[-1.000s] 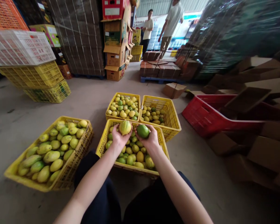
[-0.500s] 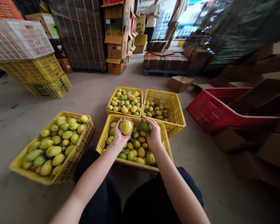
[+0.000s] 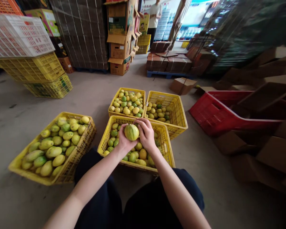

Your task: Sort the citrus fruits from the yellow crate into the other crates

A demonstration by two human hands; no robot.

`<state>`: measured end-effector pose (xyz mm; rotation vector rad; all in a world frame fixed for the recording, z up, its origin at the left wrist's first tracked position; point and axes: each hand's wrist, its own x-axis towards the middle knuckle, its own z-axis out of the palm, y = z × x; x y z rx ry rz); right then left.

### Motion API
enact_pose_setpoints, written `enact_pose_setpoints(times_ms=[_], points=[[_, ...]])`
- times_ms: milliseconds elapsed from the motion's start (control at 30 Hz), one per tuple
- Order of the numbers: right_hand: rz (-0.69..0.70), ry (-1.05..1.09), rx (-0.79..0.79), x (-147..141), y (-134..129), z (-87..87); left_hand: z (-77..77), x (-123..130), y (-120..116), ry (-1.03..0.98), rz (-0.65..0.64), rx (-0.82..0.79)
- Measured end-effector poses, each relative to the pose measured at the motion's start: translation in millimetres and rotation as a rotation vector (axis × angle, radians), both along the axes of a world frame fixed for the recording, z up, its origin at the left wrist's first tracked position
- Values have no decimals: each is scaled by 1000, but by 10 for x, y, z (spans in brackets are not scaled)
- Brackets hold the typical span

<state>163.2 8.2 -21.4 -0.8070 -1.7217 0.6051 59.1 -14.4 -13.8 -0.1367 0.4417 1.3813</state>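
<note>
My left hand (image 3: 125, 140) cups a round, ribbed yellow-green fruit (image 3: 131, 132) from the left and below. Against the fruit's right side my right hand (image 3: 145, 132) is closed, its fingers curled over the upper edge. Whether a second fruit is hidden behind those fingers, I cannot tell. Both hands are above the near yellow crate (image 3: 169, 149), where many green and yellow fruits (image 3: 132, 157) lie. My forearms and hands cover part of its contents.
Beyond stand two yellow crates of fruit, the left one (image 3: 109, 112) fuller than the right one (image 3: 178, 108). Another full crate (image 3: 89, 136) is at my left. At right are a red crate (image 3: 209, 117) and cardboard boxes (image 3: 243, 146). A person (image 3: 154, 16) stands far back.
My right hand has moved left to join my left hand at the yellow-green fruit. The dark green fruit that was in my right hand is out of sight.
</note>
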Motion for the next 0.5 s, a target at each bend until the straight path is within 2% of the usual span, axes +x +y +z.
enact_pose_setpoints(times_ms=[133,233,433,500], points=[[68,-63,-32,-70,-21,-89,-66,-22,-9,-11,16,-80],[143,-153,6,-91,-75,-79,-131,-28,-8,80,48,-129],[192,-288,77,-99,-126,-66,-202,-67,23,222,142,-58],[176,-262,58,-119,-140,-86,-255,-105,44,291,102,-12]])
